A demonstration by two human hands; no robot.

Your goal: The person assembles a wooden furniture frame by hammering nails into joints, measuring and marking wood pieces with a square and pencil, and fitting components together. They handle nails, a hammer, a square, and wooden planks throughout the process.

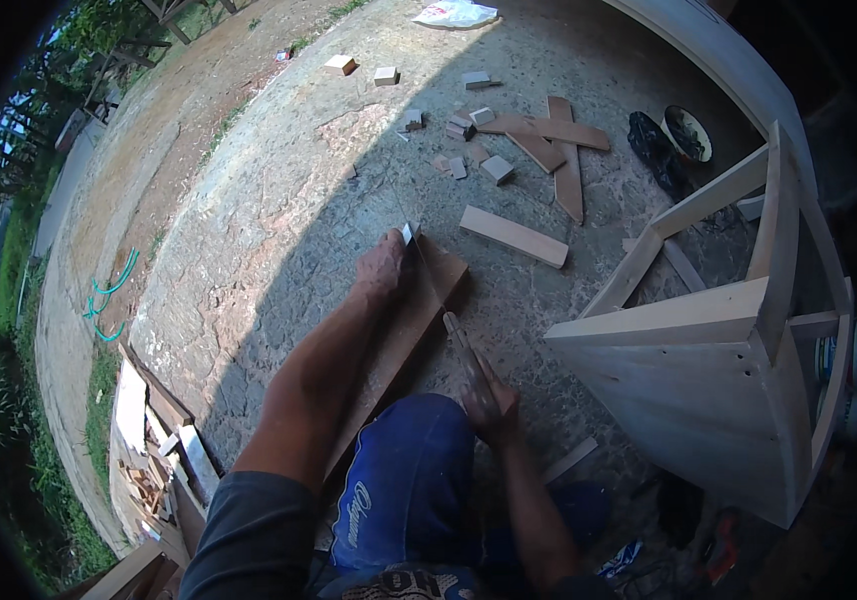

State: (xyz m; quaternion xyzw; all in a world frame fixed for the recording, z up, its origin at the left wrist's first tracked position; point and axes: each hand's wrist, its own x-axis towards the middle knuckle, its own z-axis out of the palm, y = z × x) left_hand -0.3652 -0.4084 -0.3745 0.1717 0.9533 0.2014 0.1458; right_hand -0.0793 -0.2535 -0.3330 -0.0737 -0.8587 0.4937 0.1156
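Across the centre of the frame, I have the brown plank (395,345) slanting up from the lower left, its far end just right of the left hand (381,265). That hand bears on the plank's left side, probably to steady it; its fingers are bent, but I cannot tell whether they clamp the wood. Lower and to the right, the right hand (494,408) has its fingers closed around the handle of the saw (461,341), angled so its thin blade crosses the plank near that end. The blue-trousered knee (417,440) sits just beside the plank, perhaps bracing it. Small wood blocks (497,169) lie at upper centre; a pale wooden structure (684,390) stands at right, apparently leaving elbow room.
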